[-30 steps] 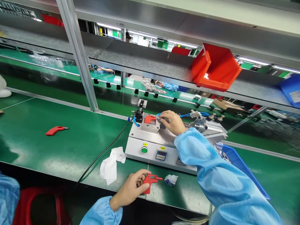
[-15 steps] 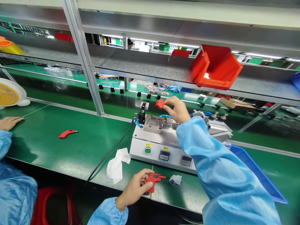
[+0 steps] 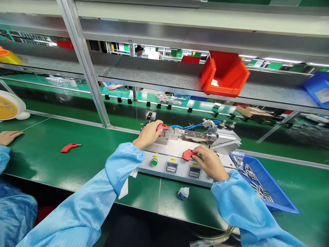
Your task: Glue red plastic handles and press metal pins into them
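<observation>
While the left hand (image 3: 149, 134) pinches one red piece (image 3: 161, 128), the right (image 3: 210, 162) (lower) pinches another (image 3: 187, 155)

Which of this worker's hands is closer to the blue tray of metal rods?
The right hand: it holds a red part by the machine's front, left of the blue tray. The left hand is farther left, on another red part atop the machine.

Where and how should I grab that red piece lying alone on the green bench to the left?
Probably best from above, pinching the broad red handle across its sides. The red piece lies flat with nothing on top; its narrow metal tip points right, so the thicker left end looks easier.
</observation>
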Available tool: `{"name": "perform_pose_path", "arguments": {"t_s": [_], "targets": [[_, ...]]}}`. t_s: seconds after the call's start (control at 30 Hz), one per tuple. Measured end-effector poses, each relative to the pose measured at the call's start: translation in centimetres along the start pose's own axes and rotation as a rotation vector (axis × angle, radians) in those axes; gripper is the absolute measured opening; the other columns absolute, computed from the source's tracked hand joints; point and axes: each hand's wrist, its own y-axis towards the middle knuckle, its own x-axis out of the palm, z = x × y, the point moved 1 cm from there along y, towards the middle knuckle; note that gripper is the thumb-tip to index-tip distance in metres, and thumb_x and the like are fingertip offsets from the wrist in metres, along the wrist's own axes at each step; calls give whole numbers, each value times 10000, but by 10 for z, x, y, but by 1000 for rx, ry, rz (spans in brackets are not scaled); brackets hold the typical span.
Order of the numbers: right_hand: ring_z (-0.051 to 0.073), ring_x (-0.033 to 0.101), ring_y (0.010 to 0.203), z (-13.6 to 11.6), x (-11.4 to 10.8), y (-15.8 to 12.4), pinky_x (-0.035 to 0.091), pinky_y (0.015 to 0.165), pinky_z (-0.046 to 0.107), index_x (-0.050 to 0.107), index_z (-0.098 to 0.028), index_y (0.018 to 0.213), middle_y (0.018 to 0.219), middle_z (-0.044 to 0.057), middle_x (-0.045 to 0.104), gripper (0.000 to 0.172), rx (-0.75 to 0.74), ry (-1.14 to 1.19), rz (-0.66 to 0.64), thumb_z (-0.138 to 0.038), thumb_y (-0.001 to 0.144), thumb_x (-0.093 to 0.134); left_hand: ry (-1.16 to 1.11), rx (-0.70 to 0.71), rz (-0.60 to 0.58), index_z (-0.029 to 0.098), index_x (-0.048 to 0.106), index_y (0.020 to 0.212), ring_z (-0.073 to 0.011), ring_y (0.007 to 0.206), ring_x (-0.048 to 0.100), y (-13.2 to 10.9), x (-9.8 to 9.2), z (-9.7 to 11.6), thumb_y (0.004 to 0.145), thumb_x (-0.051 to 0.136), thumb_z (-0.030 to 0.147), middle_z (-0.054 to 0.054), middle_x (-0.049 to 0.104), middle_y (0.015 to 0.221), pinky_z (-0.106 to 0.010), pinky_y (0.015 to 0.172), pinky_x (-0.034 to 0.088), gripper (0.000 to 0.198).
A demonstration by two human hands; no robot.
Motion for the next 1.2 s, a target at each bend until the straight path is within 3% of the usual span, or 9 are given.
{"name": "perform_pose_path", "arguments": {"t_s": [0.17, 0.37, 0.47, 0.57, 0.7, 0.9, 1.0, 1.1, 1.2], "targets": [[290, 725, 920, 6, 4, -3, 613, 825, 426, 703, -217, 977, 974, 113, 742, 152, -6, 18, 52, -294, 973, 572, 187, -33, -53, 203, 738, 1173, -288, 977, 721, 6, 5, 5, 1008, 559, 217, -122, 698, 1178, -393, 835, 566, 244], [294, 730, 1001, 2, 4, -13, 623, 880, 444, 710, -237, 1103, 1067, 113, 749, 202, -42, 47, 148, -337, 1011, 560, 252, 131, -16, 183, 766, 1061, -272, 1037, 664, -9, 3, 1, 1045, 511, 221, -108, 718, 1150, -398, 876, 539, 259], [295, 721, 1049, -5, -7, -38, 612, 920, 447, 708, -238, 1127, 1106, 119, 736, 200, -18, -8, 319, -336, 1027, 566, 210, 297, 86, 195, 748, 948, -249, 918, 643, -43, 3, -7, 1058, 499, 252, -85, 735, 1001, -392, 828, 522, 278], [265, 722, 940, -7, -12, -76, 611, 852, 406, 699, -231, 1114, 1018, 101, 726, 164, 94, -77, 522, -314, 1030, 585, 153, 432, 195, 205, 708, 935, -222, 811, 638, -95, 16, -18, 1087, 463, 302, -61, 720, 872, -349, 737, 498, 303], [226, 696, 748, 2, 3, -115, 595, 691, 351, 687, -221, 1043, 877, 70, 717, 186, 217, -55, 493, -362, 1037, 568, 165, 439, 110, 209, 665, 1092, -195, 777, 688, -142, 39, -31, 1102, 424, 311, -50, 735, 898, -297, 684, 500, 262], [235, 711, 748, 21, 16, -125, 612, 699, 356, 693, -224, 1035, 858, 70, 743, 314, 447, 208, 335, -515, 1009, 579, 181, 207, -173, 280, 592, 1085, -191, 709, 692, -131, 40, -26, 1030, 485, 291, 16, 737, 861, -274, 596, 423, 121], [221, 678, 678, 24, 13, -120, 594, 650, 346, 678, -227, 961, 774, 51, 713, 309, 526, 271, 329, -533, 963, 630, 212, 122, -217, 284, 561, 1010, -192, 672, 682, -124, 35, -22, 1003, 520, 257, 36, 733, 827, -275, 565, 350, 49], [214, 658, 670, 21, 21, -122, 591, 663, 350, 663, -231, 967, 756, 40, 687, 288, 528, 272, 376, -517, 962, 631, 205, 82, -223, 282, 562, 1013, -186, 660, 676, -126, 33, -19, 994, 558, 234, 41, 724, 808, -267, 566, 336, 52], [229, 653, 699, 14, 46, -133, 597, 674, 377, 623, -233, 1059, 796, 47, 672, 281, 523, 221, 539, -502, 981, 617, 142, 151, -199, 266, 588, 1000, -186, 684, 677, -127, 30, -8, 1008, 555, 226, 26, 711, 794, -270, 603, 398, 53]]}}
